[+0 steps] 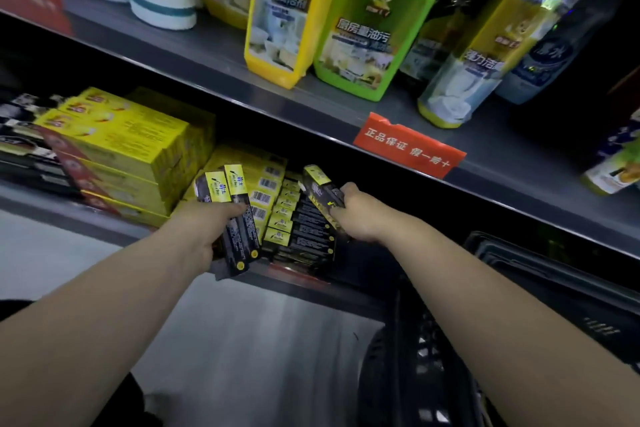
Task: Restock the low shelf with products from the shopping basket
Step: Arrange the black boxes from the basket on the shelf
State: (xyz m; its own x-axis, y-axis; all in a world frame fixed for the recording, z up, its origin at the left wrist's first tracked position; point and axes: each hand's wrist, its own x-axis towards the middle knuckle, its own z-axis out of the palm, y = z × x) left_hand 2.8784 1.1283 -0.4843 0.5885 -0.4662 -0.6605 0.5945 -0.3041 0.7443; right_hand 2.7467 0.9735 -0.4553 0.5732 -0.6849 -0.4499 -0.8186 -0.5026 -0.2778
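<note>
1. Fingers [239,209] of the left hand [204,229] curl round two black-and-yellow boxes [235,189], held upright side by side.
2. The right hand [356,215] grips a single box [320,184], tilted, with its fingers wrapped round it.
3. Both hands are at the low shelf [304,291], just in front of a stack [298,230] of matching boxes.
4. The shopping basket [519,263] sits at lower right, beside the right forearm.

Left hand [204,229] grips two black-yellow boxes [232,204]. Right hand [360,215] grips a third box [320,189], tilted, just above the shelved row [298,232] of matching boxes on the low shelf [104,222]. Yellow cartons [131,149] stacked left of them. Black basket [519,270] lower right.
</note>
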